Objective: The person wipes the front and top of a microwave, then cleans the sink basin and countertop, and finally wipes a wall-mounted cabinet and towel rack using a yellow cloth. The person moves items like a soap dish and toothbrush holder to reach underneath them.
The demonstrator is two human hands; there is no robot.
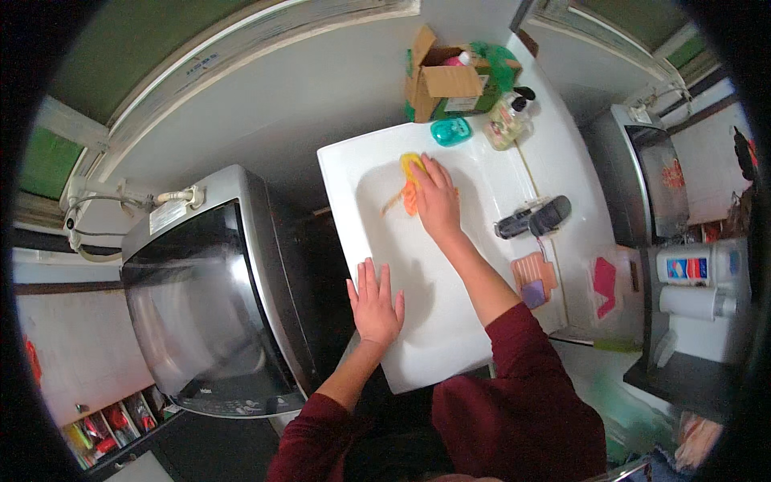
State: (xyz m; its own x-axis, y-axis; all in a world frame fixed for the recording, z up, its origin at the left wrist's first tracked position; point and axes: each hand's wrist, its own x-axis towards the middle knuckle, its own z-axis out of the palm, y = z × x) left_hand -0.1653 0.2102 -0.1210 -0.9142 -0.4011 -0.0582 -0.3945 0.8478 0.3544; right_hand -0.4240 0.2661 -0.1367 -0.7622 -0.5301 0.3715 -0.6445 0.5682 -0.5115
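My right hand [438, 202] presses on a yellow and orange cloth or sponge [411, 162] inside the white sink basin [391, 283], near its far end. An orange part [410, 197] of it shows left of the fingers; whether the two colours are one piece I cannot tell. A brownish streak lies on the basin floor beside it. My left hand [376, 310] rests with fingers spread on the basin's left rim, holding nothing. Past the basin's far edge is a teal soap dish [450, 131].
Pump bottles [506, 123] and an opened cardboard box [452, 84] stand at the far right. A black faucet [533, 218] and a pink soap tray [533, 278] are along the right ledge. A Haier top-loading washing machine [205, 301] stands at left.
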